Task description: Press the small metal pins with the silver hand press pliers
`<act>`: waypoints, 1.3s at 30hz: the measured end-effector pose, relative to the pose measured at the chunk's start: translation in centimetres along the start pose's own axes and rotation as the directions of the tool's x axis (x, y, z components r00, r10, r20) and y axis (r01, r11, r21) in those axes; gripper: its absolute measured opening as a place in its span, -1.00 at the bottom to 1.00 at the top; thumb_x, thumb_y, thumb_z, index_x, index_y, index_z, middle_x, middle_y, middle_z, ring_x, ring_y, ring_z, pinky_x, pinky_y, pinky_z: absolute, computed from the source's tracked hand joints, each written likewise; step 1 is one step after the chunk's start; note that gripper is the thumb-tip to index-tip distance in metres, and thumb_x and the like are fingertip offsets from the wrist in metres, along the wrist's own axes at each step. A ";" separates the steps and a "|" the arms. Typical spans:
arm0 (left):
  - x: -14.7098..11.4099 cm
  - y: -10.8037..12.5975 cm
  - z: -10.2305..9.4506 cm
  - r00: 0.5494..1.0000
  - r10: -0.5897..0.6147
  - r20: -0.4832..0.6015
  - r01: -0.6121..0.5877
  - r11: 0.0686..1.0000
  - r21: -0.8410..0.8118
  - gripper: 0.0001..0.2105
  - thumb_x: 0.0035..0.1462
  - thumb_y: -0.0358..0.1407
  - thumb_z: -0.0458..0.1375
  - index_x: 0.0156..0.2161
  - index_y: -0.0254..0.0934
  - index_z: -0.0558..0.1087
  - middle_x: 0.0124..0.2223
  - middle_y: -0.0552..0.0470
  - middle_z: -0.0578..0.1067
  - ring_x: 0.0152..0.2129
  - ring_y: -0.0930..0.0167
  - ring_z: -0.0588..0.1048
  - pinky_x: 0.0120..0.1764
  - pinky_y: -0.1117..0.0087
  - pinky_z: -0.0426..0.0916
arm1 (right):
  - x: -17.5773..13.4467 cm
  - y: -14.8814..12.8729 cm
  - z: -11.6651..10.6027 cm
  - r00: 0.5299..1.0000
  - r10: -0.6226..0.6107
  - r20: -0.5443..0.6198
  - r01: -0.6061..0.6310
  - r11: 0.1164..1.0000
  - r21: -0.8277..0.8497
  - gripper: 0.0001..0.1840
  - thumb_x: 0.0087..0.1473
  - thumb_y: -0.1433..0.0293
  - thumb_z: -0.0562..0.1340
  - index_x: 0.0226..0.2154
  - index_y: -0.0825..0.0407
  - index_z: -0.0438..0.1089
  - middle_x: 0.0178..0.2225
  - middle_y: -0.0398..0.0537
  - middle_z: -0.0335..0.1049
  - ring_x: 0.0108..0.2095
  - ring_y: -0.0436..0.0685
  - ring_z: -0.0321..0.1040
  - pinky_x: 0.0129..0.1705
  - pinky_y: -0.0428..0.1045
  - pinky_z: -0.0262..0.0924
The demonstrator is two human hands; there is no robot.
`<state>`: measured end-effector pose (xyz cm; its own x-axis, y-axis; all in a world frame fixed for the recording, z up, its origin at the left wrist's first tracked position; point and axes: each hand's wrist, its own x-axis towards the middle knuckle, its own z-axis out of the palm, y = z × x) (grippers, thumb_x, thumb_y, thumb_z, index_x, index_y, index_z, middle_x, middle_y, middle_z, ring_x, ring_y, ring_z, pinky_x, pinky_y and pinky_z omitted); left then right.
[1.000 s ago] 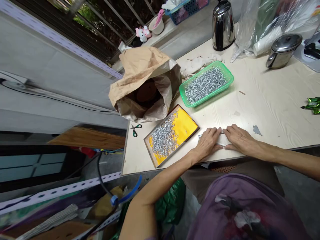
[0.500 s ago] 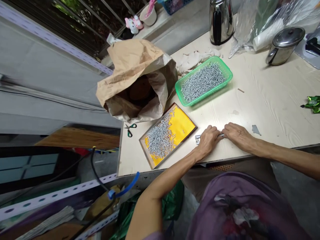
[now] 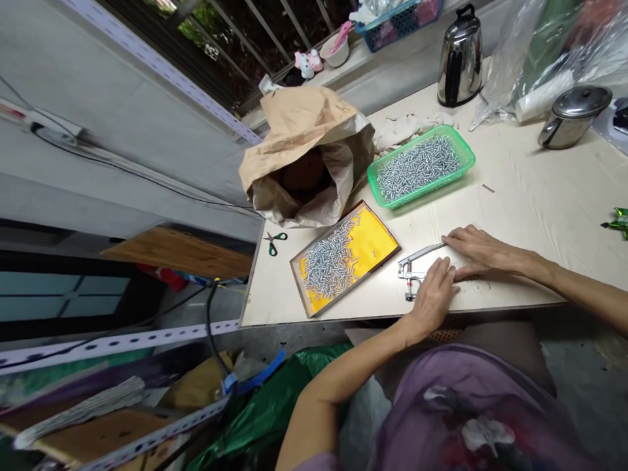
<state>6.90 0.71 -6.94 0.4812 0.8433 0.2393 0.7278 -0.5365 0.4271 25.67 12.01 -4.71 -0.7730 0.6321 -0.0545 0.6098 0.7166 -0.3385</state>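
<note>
A small metal lever tool point(image 3: 409, 275) with a spring lies on the table near its front edge, its long arm point(image 3: 422, 252) swung out from the body. My left hand point(image 3: 434, 294) rests over the body's right end, fingers close together and hiding that part. At the far end of the arm, my right hand point(image 3: 483, 252) has its fingertips on the metal, thumb lower down near my left fingers. Left of the tool is a shallow tray point(image 3: 354, 291) lined in yellow, with many small silver screw-like pieces point(image 3: 328, 265) heaped mostly on its left side.
Behind the tray stand an open brown paper bag point(image 3: 299, 144) and a green basket point(image 3: 468, 160) full of similar metal pieces. Green-handled scissors point(image 3: 275, 243) lie at the left edge. A kettle point(image 3: 460, 59), plastic wrap point(image 3: 534, 72) and a lidded steel pot point(image 3: 576, 114) are farther back.
The tool's arm has swung away from its body, showing the spring. My right hand has moved with the arm's end, and my left hand has shifted lower. The view has moved too.
</note>
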 end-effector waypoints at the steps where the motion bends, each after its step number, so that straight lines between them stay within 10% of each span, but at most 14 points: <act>1: -0.3 0.3 0.3 1.000 -0.004 0.011 0.004 1.000 -0.014 -0.59 0.34 -0.27 -0.06 0.24 -0.34 0.13 0.23 -0.33 0.29 0.25 0.13 0.22 0.17 -0.03 0.30 | 0.2 0.4 -0.1 1.000 -0.002 0.006 0.002 1.000 -0.006 -0.20 -0.07 -0.06 0.29 0.10 0.11 0.30 -0.01 0.27 0.34 -0.13 0.35 0.24 -0.13 0.17 0.14; 9: -1.2 0.7 0.4 0.997 -0.013 0.075 0.018 0.997 -0.071 -0.57 0.32 -0.26 -0.05 0.25 -0.34 0.18 0.22 -0.34 0.32 0.24 0.14 0.24 0.22 -0.06 0.21 | 2.5 0.6 -1.5 0.999 -0.012 -0.049 0.011 1.000 -0.021 -0.83 0.14 0.41 0.18 -0.27 0.07 0.49 -0.27 0.11 0.43 -0.27 0.18 0.23 -0.21 0.06 0.13; 15: -0.5 1.0 0.1 0.995 -0.019 0.101 0.027 0.997 -0.075 -0.63 0.33 -0.28 -0.06 0.17 -0.36 0.28 0.17 -0.29 0.38 0.21 0.18 0.28 0.25 -0.02 0.18 | 5.4 -2.0 -2.0 0.980 0.086 -0.179 -0.108 0.987 -0.117 -0.80 0.15 0.50 0.14 -0.45 0.01 0.41 -0.35 0.08 0.40 -0.25 0.24 0.21 -0.22 0.17 0.08; 22: -2.4 2.2 -2.5 0.965 0.116 0.234 -0.057 0.968 -0.244 -0.69 0.32 -0.32 -0.10 -0.03 -0.26 0.47 -0.08 -0.19 0.53 -0.03 0.19 0.48 0.05 0.12 0.42 | 6.8 -10.2 -0.5 0.913 -0.407 -0.001 0.405 0.909 -0.102 -0.77 0.04 0.56 0.23 -0.57 -0.03 0.40 -0.34 -0.02 0.39 -0.23 0.17 0.20 -0.28 0.06 0.11; 26: -5.0 -1.3 -5.9 0.996 0.091 -0.001 -0.090 0.988 -0.127 -0.73 0.30 -0.31 -0.04 -0.12 -0.16 0.53 -0.17 -0.13 0.55 -0.17 0.25 0.52 -0.06 0.16 0.47 | 7.4 -10.6 1.1 0.873 -0.488 0.007 0.487 0.869 -0.086 -0.87 0.05 0.48 0.27 -0.51 0.05 0.42 -0.30 0.01 0.39 -0.20 0.17 0.20 -0.24 0.06 0.14; 29: -4.6 -6.5 -9.0 0.956 -0.179 -0.233 0.210 0.971 0.113 -0.72 0.31 -0.34 -0.05 -0.09 -0.23 0.51 -0.20 -0.15 0.50 -0.23 0.29 0.48 -0.15 0.16 0.46 | 7.6 -10.3 1.7 0.864 -0.500 -0.063 0.499 0.866 -0.027 -0.86 0.17 0.44 0.19 -0.39 0.05 0.45 -0.26 0.01 0.39 -0.21 0.12 0.22 -0.21 0.03 0.16; 35: -1.1 -13.5 -12.2 0.974 -0.188 0.123 0.140 0.937 0.320 -0.78 0.26 -0.43 0.01 -0.09 -0.23 0.48 -0.12 -0.09 0.46 -0.19 0.32 0.37 -0.13 0.26 0.40 | 9.2 -9.5 -1.9 0.842 -0.190 -0.505 0.350 0.904 0.245 -0.74 0.30 0.37 0.03 -0.20 0.03 0.42 -0.27 -0.01 0.40 -0.18 0.10 0.30 -0.12 0.01 0.24; 39: -0.1 -14.4 -12.2 0.952 -0.122 0.280 0.035 0.954 0.297 -0.79 0.29 -0.39 -0.03 -0.24 -0.28 0.47 -0.22 -0.09 0.47 -0.22 0.31 0.37 -0.15 0.29 0.37 | 12.1 -6.5 -7.4 0.825 0.073 -0.561 0.015 0.988 0.151 -0.68 0.28 0.41 -0.02 -0.08 0.07 0.40 -0.24 0.07 0.39 -0.18 0.16 0.33 -0.14 0.05 0.27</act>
<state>-9.57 8.77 -2.47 0.5065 0.8595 -0.0685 0.8563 -0.4921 0.1567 13.64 17.13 3.76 -0.4948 0.7390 0.4571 0.5649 0.6733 -0.4770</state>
